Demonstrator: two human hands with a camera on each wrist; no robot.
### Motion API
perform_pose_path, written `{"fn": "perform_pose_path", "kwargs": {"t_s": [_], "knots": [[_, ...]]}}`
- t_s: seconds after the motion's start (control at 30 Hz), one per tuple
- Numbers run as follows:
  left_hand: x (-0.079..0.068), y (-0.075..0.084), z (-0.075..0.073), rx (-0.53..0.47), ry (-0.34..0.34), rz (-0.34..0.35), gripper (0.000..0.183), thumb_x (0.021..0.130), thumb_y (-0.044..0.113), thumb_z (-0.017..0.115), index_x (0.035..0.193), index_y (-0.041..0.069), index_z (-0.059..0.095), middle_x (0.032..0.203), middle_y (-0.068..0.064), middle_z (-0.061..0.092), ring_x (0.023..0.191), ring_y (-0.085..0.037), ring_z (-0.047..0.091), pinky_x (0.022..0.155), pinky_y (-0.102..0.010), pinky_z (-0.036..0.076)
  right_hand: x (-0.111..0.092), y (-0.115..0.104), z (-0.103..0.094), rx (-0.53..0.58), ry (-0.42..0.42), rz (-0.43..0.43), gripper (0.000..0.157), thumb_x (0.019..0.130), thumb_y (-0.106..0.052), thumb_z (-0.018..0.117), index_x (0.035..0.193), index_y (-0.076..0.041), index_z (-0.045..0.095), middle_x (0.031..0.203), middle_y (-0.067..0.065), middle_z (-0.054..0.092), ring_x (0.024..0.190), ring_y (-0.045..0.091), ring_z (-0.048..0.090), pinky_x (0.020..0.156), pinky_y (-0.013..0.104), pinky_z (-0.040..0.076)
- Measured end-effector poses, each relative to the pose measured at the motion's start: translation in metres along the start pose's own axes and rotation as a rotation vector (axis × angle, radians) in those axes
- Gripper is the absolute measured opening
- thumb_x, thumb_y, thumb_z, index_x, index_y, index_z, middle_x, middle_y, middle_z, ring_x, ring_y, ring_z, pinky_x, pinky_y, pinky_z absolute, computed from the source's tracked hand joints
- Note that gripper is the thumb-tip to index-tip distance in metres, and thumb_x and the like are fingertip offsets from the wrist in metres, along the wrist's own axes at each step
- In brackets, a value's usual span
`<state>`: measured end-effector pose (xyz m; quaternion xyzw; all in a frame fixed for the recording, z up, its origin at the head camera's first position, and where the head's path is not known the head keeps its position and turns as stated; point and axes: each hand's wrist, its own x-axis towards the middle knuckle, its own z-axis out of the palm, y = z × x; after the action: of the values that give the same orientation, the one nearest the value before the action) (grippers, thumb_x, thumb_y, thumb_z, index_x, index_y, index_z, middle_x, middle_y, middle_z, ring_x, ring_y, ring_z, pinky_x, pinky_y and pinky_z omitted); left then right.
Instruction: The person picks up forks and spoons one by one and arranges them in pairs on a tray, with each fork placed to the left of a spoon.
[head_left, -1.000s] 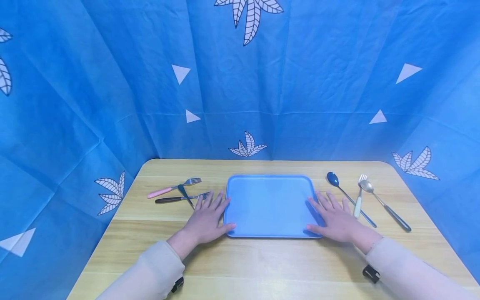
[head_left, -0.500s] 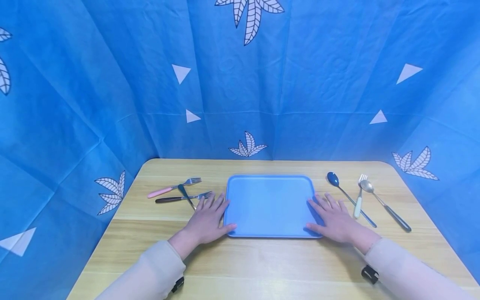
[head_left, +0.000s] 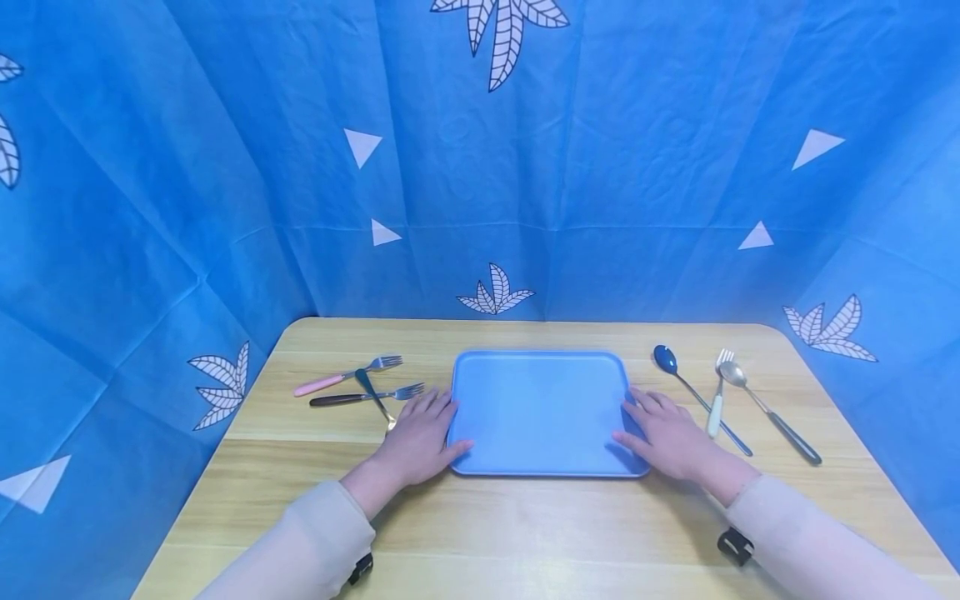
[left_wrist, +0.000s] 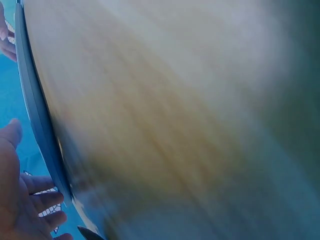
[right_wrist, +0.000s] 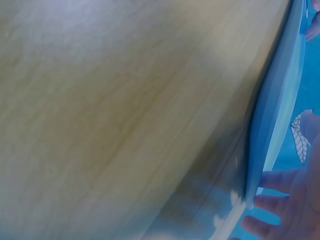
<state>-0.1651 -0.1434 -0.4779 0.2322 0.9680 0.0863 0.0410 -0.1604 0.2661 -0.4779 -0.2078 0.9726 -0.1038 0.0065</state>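
A blue rectangular tray (head_left: 540, 412) lies flat on the table between my two hands. My left hand (head_left: 416, 442) is at its left side, thumb over the rim and fingers along the edge. Mirroring it, my right hand (head_left: 671, 440) is at the right side, its thumb also reaching over the rim. In the left wrist view, the fingers (left_wrist: 47, 202) extend to the tray's side wall (left_wrist: 37, 105), with the thumb apart above. The right wrist view shows the right fingers (right_wrist: 272, 202) right at the tray's edge (right_wrist: 262, 125), thumb raised apart.
Left of the tray lie a pink-handled fork (head_left: 318, 385), a dark-handled fork (head_left: 337, 400) and a green-handled utensil (head_left: 365, 383) partly behind my left hand. On the right are a dark blue spoon (head_left: 665, 358), a pale-handled fork (head_left: 715, 414) and a grey-handled spoon (head_left: 795, 437). Blue cloth surrounds the table.
The fingers of both hands have drawn together and in toward the tray's sides. More of the dark-handled fork and green-handled utensil shows beside the left hand. The tray stays nearly in place.
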Motion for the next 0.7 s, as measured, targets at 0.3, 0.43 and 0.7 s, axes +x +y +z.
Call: {"fn": "perform_pose_path", "kwargs": {"t_s": [0.3, 0.43, 0.7], "knots": [[0.006, 0.006, 0.001, -0.01, 0.05, -0.035, 0.067, 0.099, 0.046, 0.057, 0.143, -0.003, 0.048, 0.152, -0.02, 0.043, 0.14, -0.037, 0.04, 0.115, -0.049, 0.032, 0.004, -0.001, 0.0, -0.006, 0.056, 0.004, 0.06, 0.099, -0.041, 0.058, 0.133, 0.009, 0.056, 0.145, 0.03, 0.046, 0.13, 0.051, 0.045, 0.106, 0.063, 0.035], [0.01, 0.008, 0.001, -0.014, 0.072, -0.056, 0.057, 0.099, 0.036, 0.06, 0.139, -0.005, 0.053, 0.147, -0.022, 0.048, 0.135, -0.037, 0.046, 0.112, -0.048, 0.037, 0.009, -0.004, 0.0, 0.016, 0.088, 0.033, 0.048, 0.096, -0.026, 0.065, 0.127, 0.011, 0.059, 0.134, 0.033, 0.053, 0.123, 0.051, 0.051, 0.104, 0.06, 0.04], [0.016, 0.009, -0.001, -0.068, 0.093, -0.108, 0.044, 0.096, 0.022, 0.066, 0.131, -0.005, 0.059, 0.137, -0.021, 0.058, 0.126, -0.037, 0.054, 0.106, -0.047, 0.043, 0.015, -0.003, 0.004, 0.032, 0.159, 0.045, 0.031, 0.085, -0.005, 0.071, 0.111, 0.011, 0.065, 0.11, 0.028, 0.064, 0.101, 0.044, 0.064, 0.089, 0.054, 0.052]]}}
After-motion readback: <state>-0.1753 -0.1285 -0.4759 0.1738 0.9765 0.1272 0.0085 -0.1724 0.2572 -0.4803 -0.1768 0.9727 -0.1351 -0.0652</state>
